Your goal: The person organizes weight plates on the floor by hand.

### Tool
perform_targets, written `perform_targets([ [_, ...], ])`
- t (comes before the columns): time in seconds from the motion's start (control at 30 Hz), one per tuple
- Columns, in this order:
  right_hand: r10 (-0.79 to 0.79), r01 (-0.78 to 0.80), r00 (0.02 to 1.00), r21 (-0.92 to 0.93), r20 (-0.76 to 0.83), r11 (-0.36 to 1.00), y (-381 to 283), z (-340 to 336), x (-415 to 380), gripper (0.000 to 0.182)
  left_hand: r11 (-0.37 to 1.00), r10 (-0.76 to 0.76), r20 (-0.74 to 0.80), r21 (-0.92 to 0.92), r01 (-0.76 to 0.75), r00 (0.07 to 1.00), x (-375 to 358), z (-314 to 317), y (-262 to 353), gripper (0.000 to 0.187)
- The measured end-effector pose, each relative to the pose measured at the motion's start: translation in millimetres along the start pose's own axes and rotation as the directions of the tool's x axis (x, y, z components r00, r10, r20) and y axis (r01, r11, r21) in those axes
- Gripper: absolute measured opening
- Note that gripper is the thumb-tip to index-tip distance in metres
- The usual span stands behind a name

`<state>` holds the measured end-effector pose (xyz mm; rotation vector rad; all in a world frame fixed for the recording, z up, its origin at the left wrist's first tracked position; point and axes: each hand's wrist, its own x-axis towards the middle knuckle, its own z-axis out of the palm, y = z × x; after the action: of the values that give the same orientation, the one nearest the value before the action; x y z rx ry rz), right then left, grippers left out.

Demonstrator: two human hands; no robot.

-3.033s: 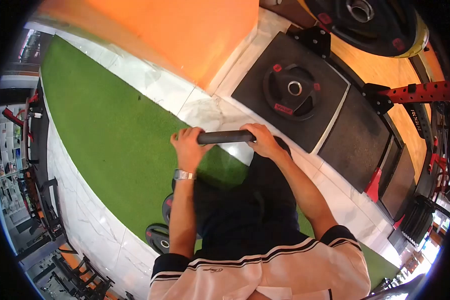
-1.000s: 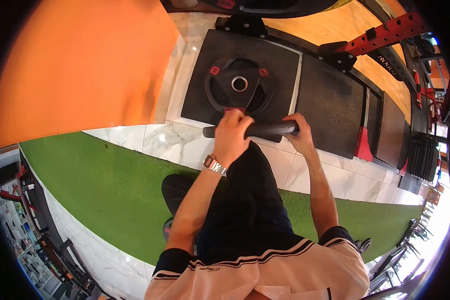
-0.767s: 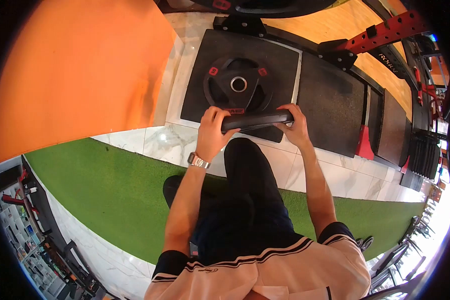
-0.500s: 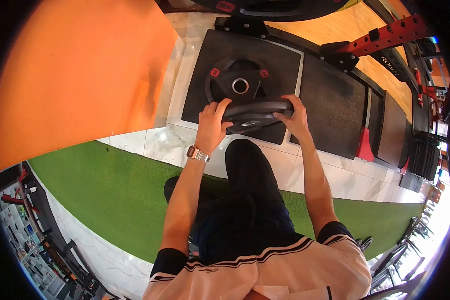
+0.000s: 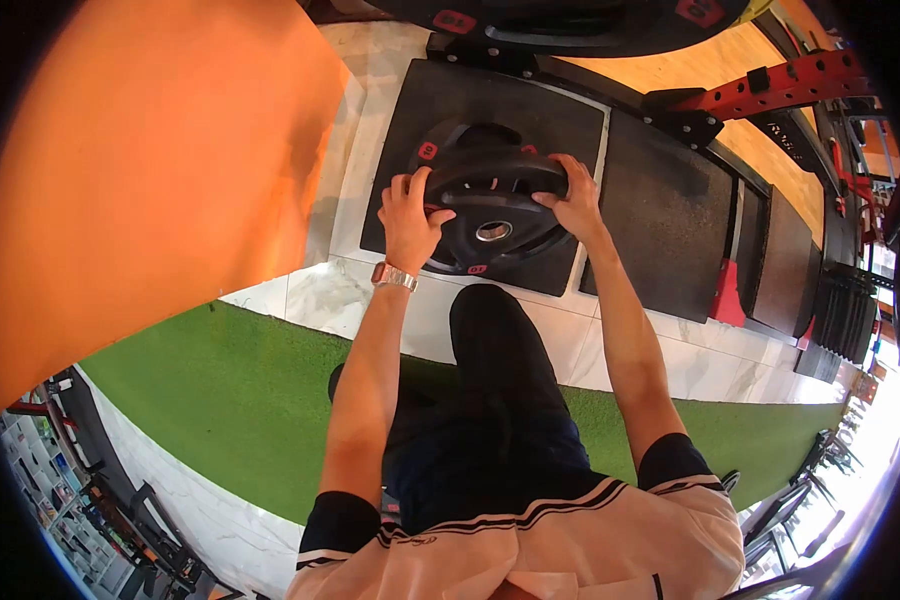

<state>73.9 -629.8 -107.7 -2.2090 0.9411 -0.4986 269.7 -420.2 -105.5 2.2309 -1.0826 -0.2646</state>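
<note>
Over the black mat point(image 5: 570, 125), the grip of left hand point(image 5: 410, 222) and right hand point(image 5: 577, 205) holds a tilted weight plate point(image 5: 465, 225) by its rim. On that mat lies a partly hidden second plate point(image 5: 427, 151); if the hold slips, either hand could be pinched between them.

Ahead on your left stands a smooth orange wall point(image 5: 170, 170). Green artificial turf point(image 5: 210, 375) runs beneath you, bordered by marble-patterned white tiles point(image 5: 320, 305). Black rubber mats point(image 5: 660, 240) lie ahead, beside wooden flooring point(image 5: 660, 76) and a red perforated rack beam point(image 5: 805, 80). Bright light point(image 5: 875, 425) glares far right; blurred at your far left is probably shelving point(image 5: 45, 460).
</note>
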Motion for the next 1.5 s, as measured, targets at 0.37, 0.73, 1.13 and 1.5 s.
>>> perform_targets([
  [0.37, 0.208, -0.209, 0.976, 0.007, 0.065, 0.978, 15.4, 19.6, 26.5, 0.073, 0.974, -0.036, 0.005, -0.222, 0.036, 0.999, 7.3, 19.9, -31.5, 0.095],
  [0.73, 0.186, -0.170, 0.979, -0.167, 0.087, 0.971, -7.6, 44.4, 40.8, 0.072, 0.627, -0.620, 0.268, -0.396, 0.671, 0.737, -70.4, 136.9, -138.9, 0.088],
  [1.13, 0.148, -0.092, 0.976, -0.313, 0.158, 0.945, 1.2, 82.1, 82.0, 0.072, 0.451, -0.666, 0.534, -0.267, 0.851, 0.521, -43.5, 126.4, -140.9, 0.076],
  [1.5, 0.195, -0.141, 0.972, -0.339, 0.130, 0.930, 14.2, 99.1, 94.9, 0.075, 0.589, -0.711, 0.429, -0.068, 0.805, 0.557, -40.4, 135.5, -143.9, 0.060],
])
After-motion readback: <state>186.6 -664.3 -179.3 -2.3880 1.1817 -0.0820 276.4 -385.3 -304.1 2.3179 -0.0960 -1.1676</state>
